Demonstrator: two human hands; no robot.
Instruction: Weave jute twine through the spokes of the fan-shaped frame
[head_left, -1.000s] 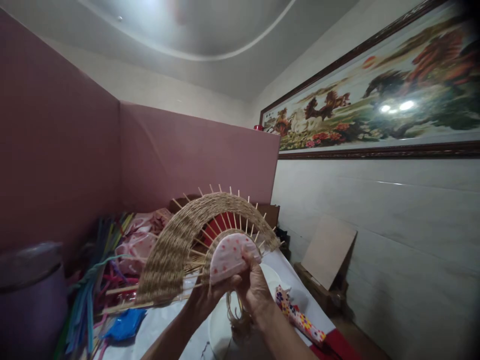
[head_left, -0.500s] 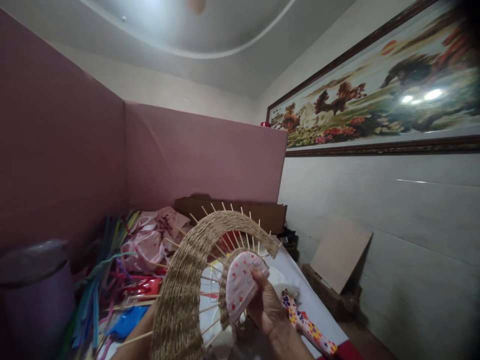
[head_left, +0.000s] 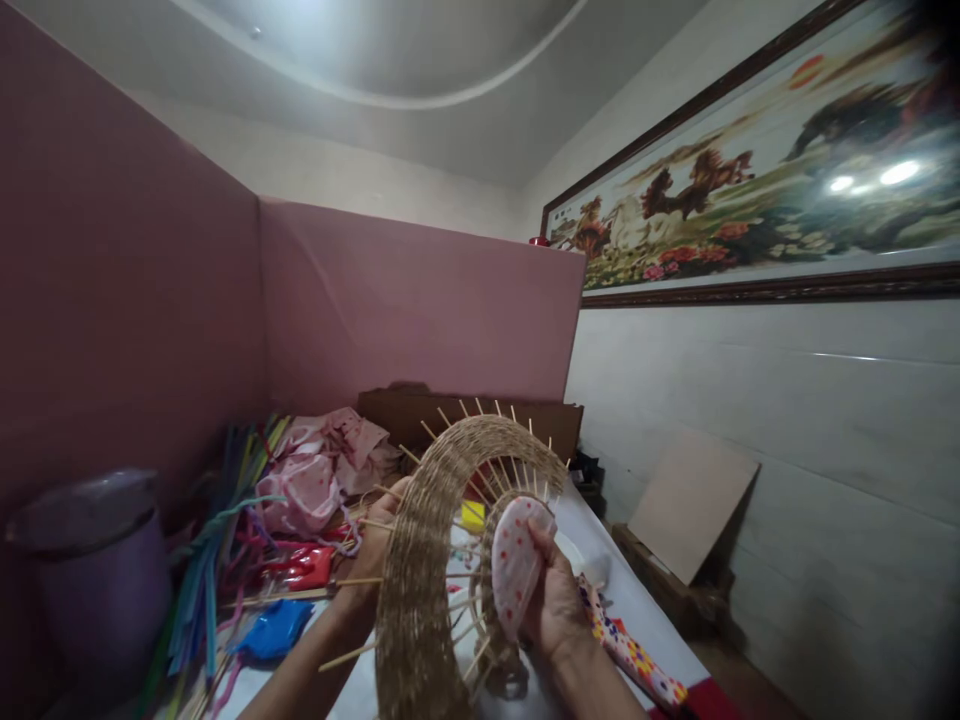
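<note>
A woven straw fan, a curved band of twisted cord on thin wooden sticks, is held up in front of me, tilted. At its inner end sits a half-round padded piece of pink cloth with red dots. My right hand pinches this padded piece, thumb on its front face. Beside the outer left edge of the band is my left hand, closed at the fan's rim among the stick ends. Its fingertips are partly hidden behind the weave.
Pink dotted cloth, coloured pipe cleaners, a red packet and a blue packet lie at left. A lilac bin stands further left. Flower-patterned cloth lies at right on the white table.
The fan has shifted right in view and turned somewhat, its band looking narrower. My left hand, hidden behind the band before, now shows at its outer edge. The right hand keeps its hold.
</note>
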